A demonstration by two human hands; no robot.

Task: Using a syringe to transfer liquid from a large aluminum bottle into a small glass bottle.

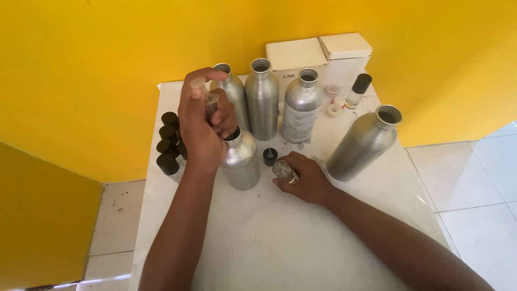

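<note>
The left hand [202,126] is raised over the neck of an aluminium bottle [240,159] that stands near the middle of the white worktop [280,242]; its fingers are pressed together around a clear syringe [206,96], held nearly upright with the plunger end up by the thumb. The syringe's lower end is hidden behind the fingers, so whether it reaches into the bottle's mouth cannot be told.

The right hand [306,178] rests on the worktop just to the right of that bottle, fingers curled round a small clear glass vial [284,171] — tilted, its open end pointing up and to the left. A small black cap [270,156] lies just beside it.

Behind stand three more open aluminium bottles [262,99] in a row, and a fifth [363,143] well apart on the right. A cluster of black-capped small bottles [168,148] sits at the left edge, partly behind the left wrist. Two white boxes [323,56] stand against the yellow wall [107,64] — beside them, a black-capped roll-on bottle [358,90].
</note>
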